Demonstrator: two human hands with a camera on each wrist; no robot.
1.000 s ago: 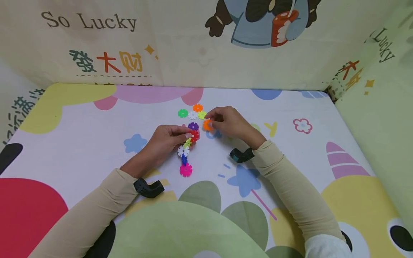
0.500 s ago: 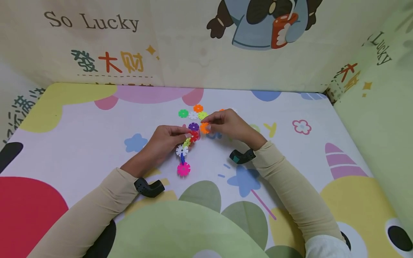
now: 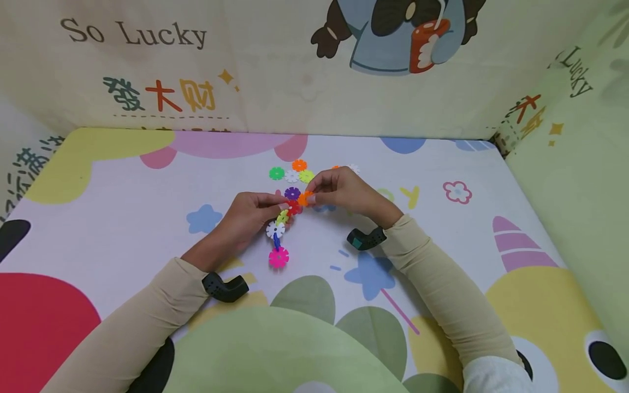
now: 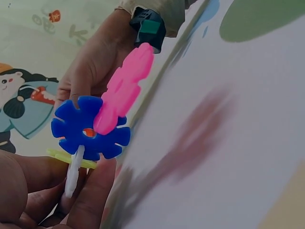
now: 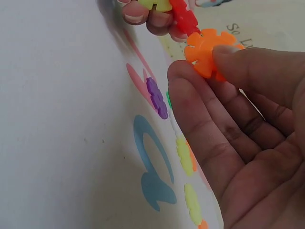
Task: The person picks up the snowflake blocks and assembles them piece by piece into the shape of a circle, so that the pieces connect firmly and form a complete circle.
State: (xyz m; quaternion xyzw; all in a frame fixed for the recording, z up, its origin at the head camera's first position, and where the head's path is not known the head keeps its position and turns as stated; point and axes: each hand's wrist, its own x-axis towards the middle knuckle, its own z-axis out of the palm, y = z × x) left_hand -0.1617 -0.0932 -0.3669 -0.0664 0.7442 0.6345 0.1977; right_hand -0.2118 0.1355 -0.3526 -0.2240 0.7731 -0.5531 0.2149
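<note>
My left hand (image 3: pixel 245 221) pinches a chain of slotted plastic snowflake discs near its upper end. Down from the red disc (image 3: pixel 294 208) come a yellow disc (image 3: pixel 282 217), a white disc (image 3: pixel 275 230), a blue disc (image 4: pixel 69 125) and a pink disc (image 3: pixel 278 258). Thumb and fingers of my right hand (image 3: pixel 346 192) pinch an orange disc (image 5: pixel 204 51). Its edge meets the red disc's edge in the right wrist view; whether the slots interlock I cannot tell. In the left wrist view, fingers partly cover the yellow disc.
Loose discs lie beyond the hands on the patterned table: purple (image 3: pixel 292 194), green (image 3: pixel 277 173), white (image 3: pixel 292 176), yellow (image 3: pixel 307 176) and orange (image 3: pixel 299 165). More discs lie partly behind the right hand. A printed cloth wall (image 3: pixel 275 109) stands along the back.
My right hand has brought the orange disc leftward and slightly down, from apart to the red disc's edge. The left hand stays nearly still; the chain's lower end swung slightly left.
</note>
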